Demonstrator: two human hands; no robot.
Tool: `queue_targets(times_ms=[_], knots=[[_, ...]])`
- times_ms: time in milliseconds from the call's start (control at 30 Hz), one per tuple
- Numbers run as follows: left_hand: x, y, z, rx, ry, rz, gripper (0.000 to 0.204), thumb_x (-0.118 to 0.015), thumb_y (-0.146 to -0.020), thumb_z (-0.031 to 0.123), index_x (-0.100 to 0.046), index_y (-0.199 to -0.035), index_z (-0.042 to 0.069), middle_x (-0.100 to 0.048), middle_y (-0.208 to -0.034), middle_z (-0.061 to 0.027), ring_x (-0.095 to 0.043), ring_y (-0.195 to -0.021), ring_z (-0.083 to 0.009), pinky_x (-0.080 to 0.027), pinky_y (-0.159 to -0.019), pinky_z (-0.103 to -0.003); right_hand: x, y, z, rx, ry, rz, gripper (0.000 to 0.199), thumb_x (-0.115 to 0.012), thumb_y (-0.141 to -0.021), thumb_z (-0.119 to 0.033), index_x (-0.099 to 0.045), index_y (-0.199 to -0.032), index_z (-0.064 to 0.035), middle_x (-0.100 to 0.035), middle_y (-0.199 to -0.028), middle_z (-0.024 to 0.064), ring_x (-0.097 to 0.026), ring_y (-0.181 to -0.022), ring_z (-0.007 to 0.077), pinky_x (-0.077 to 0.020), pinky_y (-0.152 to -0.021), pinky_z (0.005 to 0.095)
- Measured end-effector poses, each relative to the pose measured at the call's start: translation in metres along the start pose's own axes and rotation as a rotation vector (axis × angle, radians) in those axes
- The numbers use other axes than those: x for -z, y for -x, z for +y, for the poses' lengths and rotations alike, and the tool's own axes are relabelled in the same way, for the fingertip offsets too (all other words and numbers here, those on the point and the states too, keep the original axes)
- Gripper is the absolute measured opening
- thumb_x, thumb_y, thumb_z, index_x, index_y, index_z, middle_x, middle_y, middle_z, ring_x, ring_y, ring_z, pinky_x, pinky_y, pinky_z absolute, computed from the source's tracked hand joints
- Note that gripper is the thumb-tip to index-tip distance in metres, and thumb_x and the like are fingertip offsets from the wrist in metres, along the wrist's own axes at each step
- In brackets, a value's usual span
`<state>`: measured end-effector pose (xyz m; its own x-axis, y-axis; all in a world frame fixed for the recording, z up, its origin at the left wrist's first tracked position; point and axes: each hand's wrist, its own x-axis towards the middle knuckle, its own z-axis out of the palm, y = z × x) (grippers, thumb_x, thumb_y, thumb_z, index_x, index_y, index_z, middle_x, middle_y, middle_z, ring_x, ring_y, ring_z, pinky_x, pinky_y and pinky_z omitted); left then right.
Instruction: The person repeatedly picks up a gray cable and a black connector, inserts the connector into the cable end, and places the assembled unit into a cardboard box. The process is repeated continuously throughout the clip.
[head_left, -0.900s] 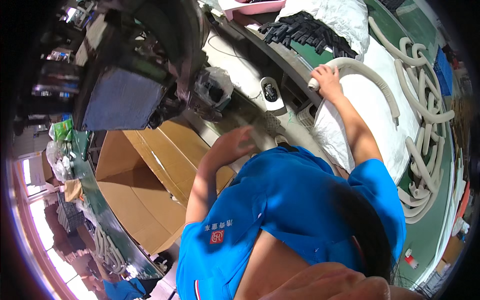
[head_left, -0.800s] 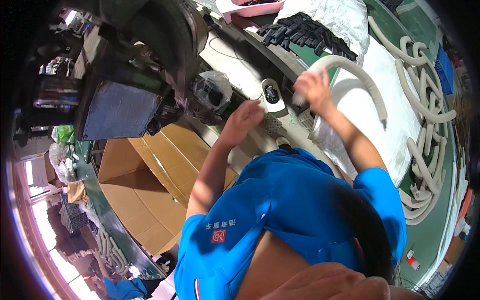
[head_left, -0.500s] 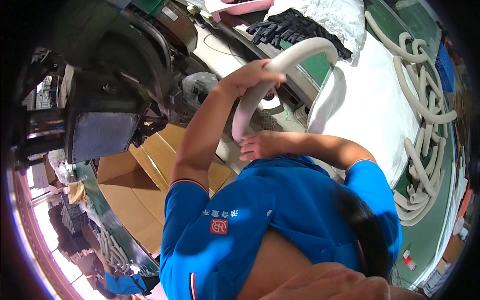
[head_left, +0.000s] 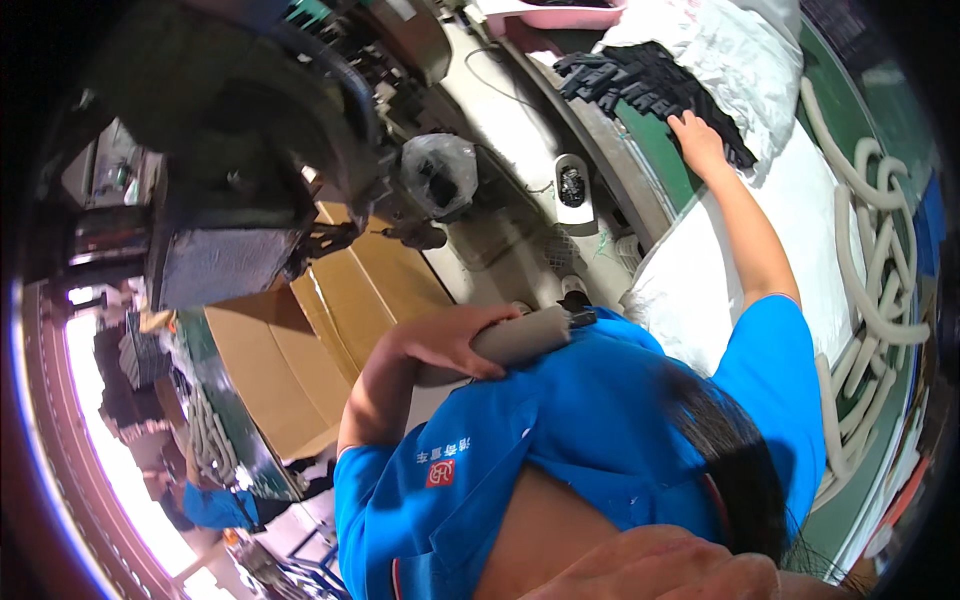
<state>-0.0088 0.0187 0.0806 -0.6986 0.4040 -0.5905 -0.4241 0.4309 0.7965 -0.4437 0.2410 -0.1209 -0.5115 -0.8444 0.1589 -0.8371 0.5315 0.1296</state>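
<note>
Left hand (head_left: pixel 455 338), just below frame centre, wrapped around a thick grey tube (head_left: pixel 530 336), fingers curled, grip firm-looking; tube lies tilted across the front of the person's blue shirt (head_left: pixel 600 390), one end toward centre. Right hand (head_left: pixel 702 147), upper right, arm stretched out, fingers partly bent at the near edge of a heap of black pieces (head_left: pixel 625 82); cannot tell if it has hold of one. Heap sits on a green tabletop (head_left: pixel 655 145) beside white sheeting (head_left: pixel 735 250). More grey tubes (head_left: pixel 882 270) tangled at right edge. Open cardboard box (head_left: pixel 375 285) left of centre, dark machine (head_left: pixel 240 160) upper left, bagged bin (head_left: pixel 440 170) upper middle.
</note>
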Motion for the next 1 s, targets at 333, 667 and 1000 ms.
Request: queue_targets(times_ms=[333, 667, 1000], knots=[[-0.061, 0.021, -0.031, -0.087, 0.173, 1.034, 0.053, -0.074, -0.063, 0.012, -0.059, -0.113, 0.002, -0.066, -0.091, -0.0137, -0.064, -0.08, -0.0211, -0.05, -0.075, -0.034, 0.051, -0.027, -0.036, -0.092, -0.095, -0.08, 0.019, -0.058, -0.088, -0.019, -0.051, -0.104, -0.0113, -0.062, -0.073, 0.0147, -0.065, -0.063, 0.0291, -0.0478, -0.052, 0.0458], [-0.064, 0.051, -0.03, -0.001, 0.042, 1.216, 0.048, -0.073, -0.066, 0.013, -0.059, -0.11, 0.001, -0.066, -0.086, -0.0138, -0.064, -0.08, -0.0204, -0.05, -0.074, -0.032, 0.227, 0.009, -0.218, 0.65, -1.565, -0.002, 0.033, -0.06, -0.083, 0.008, -0.065, -0.113, -0.0034, -0.059, -0.09, 0.0073, -0.058, -0.075, 0.0131, -0.0489, -0.062, 0.024], [-0.081, 0.079, -0.037, -0.076, 0.096, 1.28, 0.04, -0.072, -0.064, 0.013, -0.061, -0.1, 0.003, -0.064, -0.079, -0.0166, -0.065, -0.073, -0.028, -0.051, -0.07, -0.035, 0.228, 0.026, -0.274, 0.728, -1.294, 0.353, 0.044, -0.067, -0.071, 0.01, -0.071, -0.107, -0.0161, -0.059, -0.099, 0.0059, -0.059, -0.084, 0.0172, -0.0477, -0.065, 0.0256]])
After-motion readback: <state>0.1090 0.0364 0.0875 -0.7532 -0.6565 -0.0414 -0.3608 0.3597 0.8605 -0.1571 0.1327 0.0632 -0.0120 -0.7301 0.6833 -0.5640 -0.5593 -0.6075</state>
